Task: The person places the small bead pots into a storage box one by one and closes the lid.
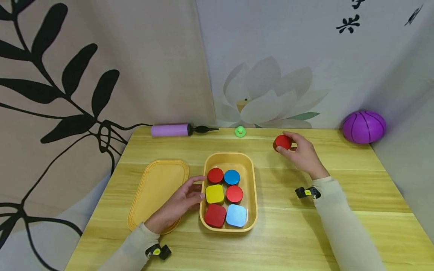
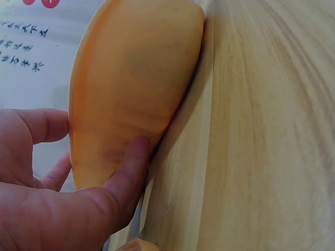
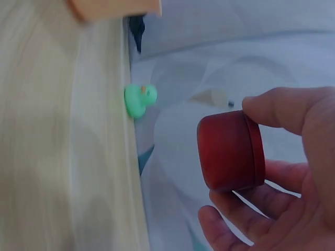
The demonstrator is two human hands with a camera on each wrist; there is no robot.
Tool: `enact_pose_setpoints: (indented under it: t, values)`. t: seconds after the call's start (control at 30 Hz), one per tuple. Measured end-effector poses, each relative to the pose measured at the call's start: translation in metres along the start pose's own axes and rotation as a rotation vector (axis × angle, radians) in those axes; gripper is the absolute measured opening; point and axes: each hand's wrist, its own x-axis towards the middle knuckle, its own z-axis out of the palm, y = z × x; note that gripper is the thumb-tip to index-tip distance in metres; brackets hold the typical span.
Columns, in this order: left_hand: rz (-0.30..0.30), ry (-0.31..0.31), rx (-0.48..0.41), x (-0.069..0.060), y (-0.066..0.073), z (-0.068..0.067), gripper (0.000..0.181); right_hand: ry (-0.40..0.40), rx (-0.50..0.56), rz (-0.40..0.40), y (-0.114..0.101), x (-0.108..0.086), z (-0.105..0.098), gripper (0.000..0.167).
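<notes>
My right hand point(image 1: 303, 152) pinches a small red cylinder point(image 1: 282, 142) between thumb and fingers, above the table to the right of the yellow tray point(image 1: 253, 195). A seam runs near one end of this red cylinder point(image 3: 227, 151) in the right wrist view. My left hand point(image 1: 179, 205) touches the tray's left side, its thumb resting on the outer wall point(image 2: 136, 68). Inside the tray lie two red round pieces point(image 1: 234, 194), a blue round one point(image 1: 232, 177), a yellow squarish one point(image 1: 214, 194), a dark red squarish one point(image 1: 215, 215) and a light blue squarish one point(image 1: 236, 215).
A flat yellow lid point(image 1: 159, 184) lies left of the tray, partly behind my left hand. Along the back edge are a purple pump point(image 1: 171, 130), a small green duck point(image 1: 240, 131) and a purple ball point(image 1: 364, 127). Printed cloth hangs behind the table.
</notes>
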Motion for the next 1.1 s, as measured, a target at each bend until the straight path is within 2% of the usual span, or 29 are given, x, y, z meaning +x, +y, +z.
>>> enact_pose_setpoints:
  t: [0.33, 0.5, 0.83, 1.1]
  values:
    - [0.011, -0.004, 0.016, -0.001, -0.001, 0.001, 0.061, -0.023, -0.054, -0.175, -0.042, 0.000, 0.026, 0.065]
    - [0.015, -0.002, 0.019, -0.001, -0.001, 0.001, 0.060, -0.043, -0.048, -0.254, -0.063, -0.002, 0.037, 0.061]
    - [0.008, 0.001, 0.013, -0.001, -0.001, 0.000, 0.059, -0.122, 0.008, -0.321, -0.082, -0.001, 0.074, 0.059]
    - [0.003, 0.002, 0.005, -0.002, 0.000, -0.001, 0.060, -0.187, 0.023, -0.336, -0.084, 0.004, 0.103, 0.059]
